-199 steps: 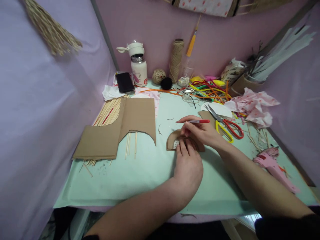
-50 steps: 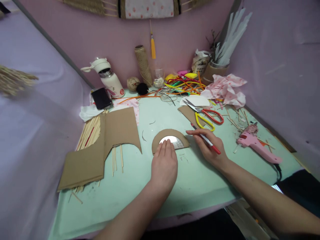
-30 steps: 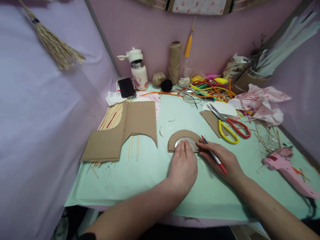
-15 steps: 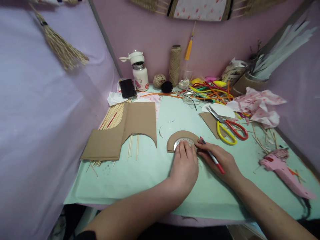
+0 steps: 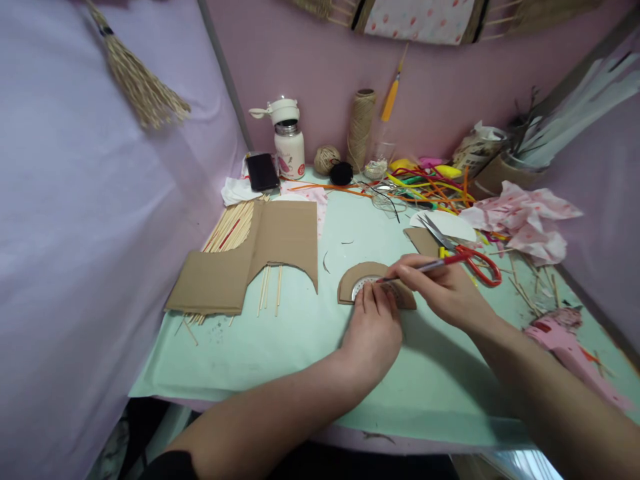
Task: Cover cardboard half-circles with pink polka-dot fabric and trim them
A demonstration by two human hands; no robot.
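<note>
On the table lies a half-round piece of brown cardboard [image 5: 373, 269] with a clear protractor [image 5: 358, 288] on top of it. The fingers of my left hand [image 5: 373, 330] lie stretched out across the protractor, pressing it flat and hiding part of its lower side. In my right hand [image 5: 447, 290] is a red and grey pencil [image 5: 435, 264], gripped between thumb and fingers. Its tip points left, at the curved edge of the protractor just above my left fingertips; whether it touches the cardboard I cannot tell.
Red-and-yellow-handled scissors [image 5: 483, 267] lie beyond my right hand, near a cardboard scrap [image 5: 421, 241]. Cut cardboard sheets [image 5: 287, 233] and thin wooden sticks [image 5: 233, 230] are at left. A pink glue gun [image 5: 565, 347] rests at right. An open white bottle [image 5: 290, 150] and twine spool [image 5: 361, 127] stand behind.
My right hand has lifted from the cardboard's right side and swung the pencil round, its tip now by the protractor's curve. My left hand stays on the protractor. The view has shifted slightly.
</note>
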